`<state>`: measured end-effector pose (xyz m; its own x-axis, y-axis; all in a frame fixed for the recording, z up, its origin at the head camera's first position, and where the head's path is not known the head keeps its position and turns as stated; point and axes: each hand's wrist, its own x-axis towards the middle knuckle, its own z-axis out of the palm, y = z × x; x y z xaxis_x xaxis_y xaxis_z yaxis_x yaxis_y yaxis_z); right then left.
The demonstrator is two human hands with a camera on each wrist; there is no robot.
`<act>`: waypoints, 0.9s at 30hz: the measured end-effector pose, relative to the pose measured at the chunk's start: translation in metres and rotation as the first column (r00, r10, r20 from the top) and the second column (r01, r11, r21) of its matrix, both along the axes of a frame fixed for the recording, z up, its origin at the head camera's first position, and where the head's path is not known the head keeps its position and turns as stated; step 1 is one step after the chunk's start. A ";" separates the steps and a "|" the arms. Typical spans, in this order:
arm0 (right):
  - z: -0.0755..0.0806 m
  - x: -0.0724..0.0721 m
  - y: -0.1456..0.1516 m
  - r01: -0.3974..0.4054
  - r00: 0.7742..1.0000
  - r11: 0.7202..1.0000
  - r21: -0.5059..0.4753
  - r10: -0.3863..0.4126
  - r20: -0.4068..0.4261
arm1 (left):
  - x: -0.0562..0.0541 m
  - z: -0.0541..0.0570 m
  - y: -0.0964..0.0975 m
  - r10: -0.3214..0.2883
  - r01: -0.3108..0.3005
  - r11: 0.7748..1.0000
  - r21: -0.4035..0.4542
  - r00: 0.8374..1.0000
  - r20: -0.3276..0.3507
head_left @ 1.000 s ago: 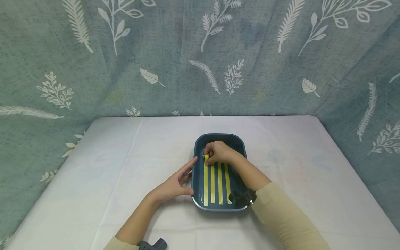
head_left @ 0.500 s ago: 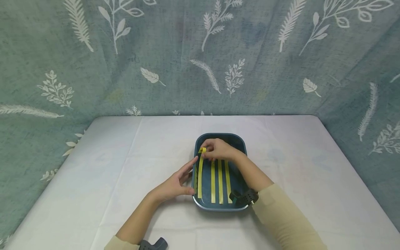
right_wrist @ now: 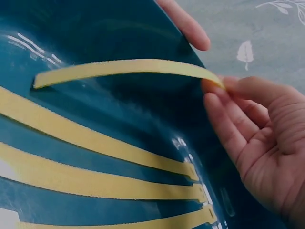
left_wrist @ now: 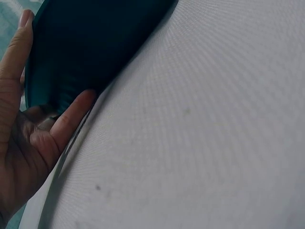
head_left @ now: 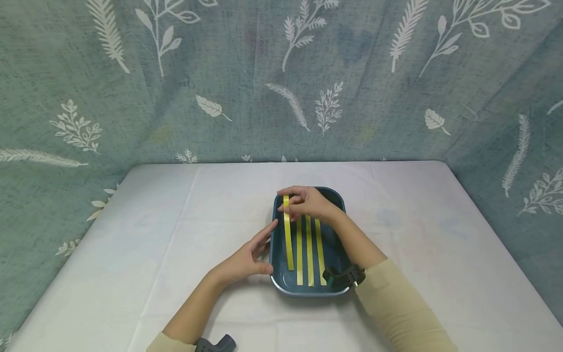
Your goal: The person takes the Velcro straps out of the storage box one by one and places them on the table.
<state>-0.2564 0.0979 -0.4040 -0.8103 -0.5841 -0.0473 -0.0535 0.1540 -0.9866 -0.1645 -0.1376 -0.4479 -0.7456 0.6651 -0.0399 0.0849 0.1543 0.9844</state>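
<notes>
A dark teal tray stands on the table with thin yellow straps lying lengthwise inside. My right hand is over its far left corner, pinching the far end of the leftmost yellow strap between thumb and fingertips. In the right wrist view that strap arches from the fingers, its other end low in the tray; whether that end touches the floor I cannot tell. Three other straps lie side by side, their slotted ends near the far wall. My left hand touches the tray's left side with spread, extended fingers.
A white cloth covers the table around the tray. Behind it hangs a grey-green curtain with white leaf patterns. Each wrist wears a dark band, the right one above the tray's near right corner.
My right hand has moved farther back and slightly left, drawing the leftmost strap up. That strap swung towards the left wall, then back right, its near end shifting farther away. My left hand stays put.
</notes>
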 end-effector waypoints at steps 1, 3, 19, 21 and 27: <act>0.001 0.000 0.001 0.002 1.000 1.000 -0.011 -0.002 -0.016 | 0.000 0.000 0.000 0.000 0.000 1.000 0.001 1.000 -0.002; 0.002 -0.001 0.001 0.008 0.999 1.000 -0.027 -0.010 -0.048 | -0.001 0.000 0.000 0.001 -0.001 1.000 0.001 1.000 -0.002; 0.008 0.000 0.007 0.038 0.999 0.981 -0.192 -0.043 -0.019 | -0.001 -0.001 0.001 0.018 -0.018 1.000 -0.005 0.999 0.033; 0.009 0.000 0.007 0.043 0.999 0.976 -0.214 -0.045 -0.005 | -0.001 -0.001 0.001 0.022 -0.021 1.000 -0.009 0.999 0.036; 0.013 0.000 0.011 0.059 0.998 0.962 -0.266 -0.054 0.026 | 0.000 -0.002 0.001 0.021 -0.021 1.000 -0.002 0.999 0.038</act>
